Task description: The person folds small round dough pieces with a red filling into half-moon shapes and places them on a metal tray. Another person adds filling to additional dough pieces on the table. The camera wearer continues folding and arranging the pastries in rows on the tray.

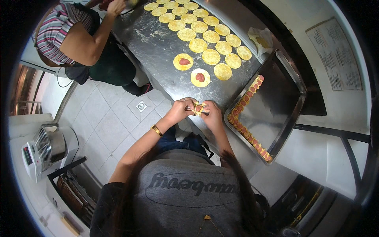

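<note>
Between my two hands, at the near edge of the steel table, is a small round of yellow dough with reddish filling (199, 108), its rim partly folded up. My left hand (182, 110) pinches one side of it and my right hand (212, 114) pinches the other. Just beyond lie two flat dough discs, each topped with a lump of reddish filling: the nearer disc (206, 81) and the farther one (177, 63). Several plain yellow dough discs (211, 57) spread in rows toward the far end.
A metal baking tray (285, 136) on the right holds filled pastries (239, 106) along two sides. A crumpled bag (261, 40) lies behind it. Far left, a co-worker (89, 43) stands at the floured table (146, 47). A dough mixer (51, 147) stands lower left.
</note>
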